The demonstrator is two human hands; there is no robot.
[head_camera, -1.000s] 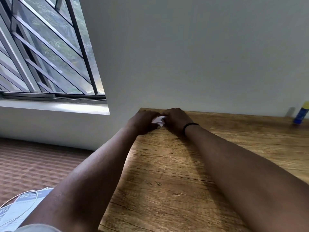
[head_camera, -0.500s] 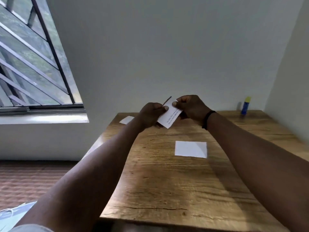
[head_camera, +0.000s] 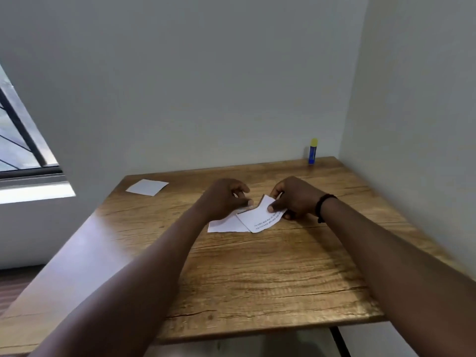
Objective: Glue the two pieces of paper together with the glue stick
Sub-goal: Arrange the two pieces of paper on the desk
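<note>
Paper pieces are back down on the table, not glued yet

Head view: printed slip (head_camera: 262,215), up in both hands half a second ago, now overlaps the blank sheet (head_camera: 224,224) mid-table (head_camera: 257,279). Right hand (head_camera: 296,199) pinches it; left hand (head_camera: 226,199) hovers loosely curled, holding nothing. Glue stick (head_camera: 313,152) stands untouched at 1 o'clock, so gluing probably comes next.

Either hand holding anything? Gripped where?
Right hand pinches the printed paper at its far right edge, thumb on top. Left hand holds nothing.
</note>
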